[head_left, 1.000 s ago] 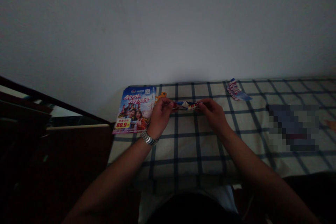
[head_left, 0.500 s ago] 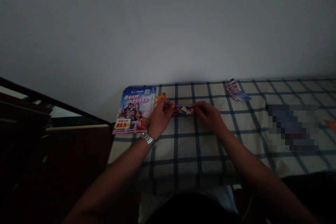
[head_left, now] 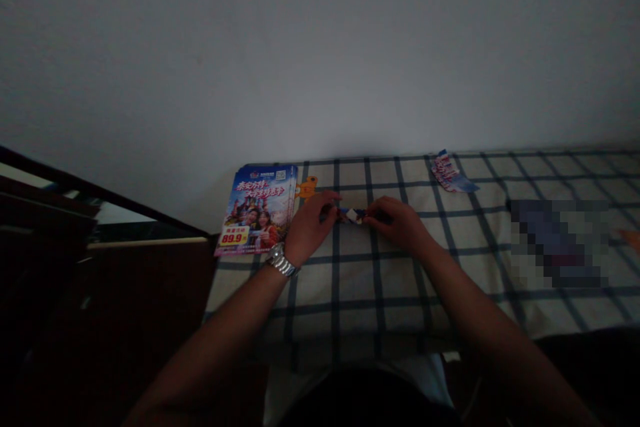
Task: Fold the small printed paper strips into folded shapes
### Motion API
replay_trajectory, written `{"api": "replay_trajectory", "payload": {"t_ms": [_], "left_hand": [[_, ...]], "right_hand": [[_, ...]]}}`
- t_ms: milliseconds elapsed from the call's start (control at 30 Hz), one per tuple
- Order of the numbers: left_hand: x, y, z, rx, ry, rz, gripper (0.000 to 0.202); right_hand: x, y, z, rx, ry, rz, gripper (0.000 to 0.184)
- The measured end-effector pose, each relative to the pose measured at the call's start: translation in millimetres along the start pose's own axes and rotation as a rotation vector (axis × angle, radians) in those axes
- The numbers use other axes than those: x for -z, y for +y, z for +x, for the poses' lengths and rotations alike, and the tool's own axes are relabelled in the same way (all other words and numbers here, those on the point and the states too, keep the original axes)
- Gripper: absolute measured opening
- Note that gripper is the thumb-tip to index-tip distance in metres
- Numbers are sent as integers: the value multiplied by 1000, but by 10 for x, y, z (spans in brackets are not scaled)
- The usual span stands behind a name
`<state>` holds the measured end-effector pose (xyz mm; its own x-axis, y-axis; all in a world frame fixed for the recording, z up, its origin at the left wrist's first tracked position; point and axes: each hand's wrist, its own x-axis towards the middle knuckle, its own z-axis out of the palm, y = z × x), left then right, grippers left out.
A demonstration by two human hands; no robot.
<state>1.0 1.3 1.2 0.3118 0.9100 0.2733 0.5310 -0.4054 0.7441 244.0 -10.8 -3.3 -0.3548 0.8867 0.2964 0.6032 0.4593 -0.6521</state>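
Note:
A narrow folded paper strip [head_left: 351, 215], printed in blue, white and red, spans the gap between my hands just over the checked cloth. My left hand [head_left: 315, 223], with a metal watch [head_left: 281, 260] on its wrist, pinches the strip's left end between thumb and fingers. At the other end, my right hand [head_left: 393, 219] has its fingers closed on the paper. Both hands cover the strip's ends. Left of my left hand lies a stack of printed flyers [head_left: 260, 207], blue at the top with a yellow price patch.
The checked cloth [head_left: 355, 280] covers the surface against a pale wall [head_left: 320, 47]. A folded printed paper [head_left: 453, 173] lies at the back right. An orange cartoon figure [head_left: 307, 187] shows beside the flyers. A blurred-out dark object [head_left: 557, 243] is at right.
Both hands have shifted slightly and drawn a little closer together. Less of the strip shows between them, and it sits slightly lower. The flyers and the other folded paper stay put.

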Motion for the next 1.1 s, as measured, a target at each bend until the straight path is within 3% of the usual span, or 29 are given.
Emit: {"api": "replay_trajectory", "payload": {"t_ms": [133, 433, 1100], "left_hand": [[36, 18, 4, -91, -59, 108, 19], [81, 48, 13, -164, -103, 99, 12], [-31, 10, 11, -52, -40, 219, 10]], "right_hand": [[18, 3, 9, -23, -4, -19, 7], [19, 33, 9, -28, -9, 5, 8], [-51, 20, 60, -143, 38, -50, 9]]}}
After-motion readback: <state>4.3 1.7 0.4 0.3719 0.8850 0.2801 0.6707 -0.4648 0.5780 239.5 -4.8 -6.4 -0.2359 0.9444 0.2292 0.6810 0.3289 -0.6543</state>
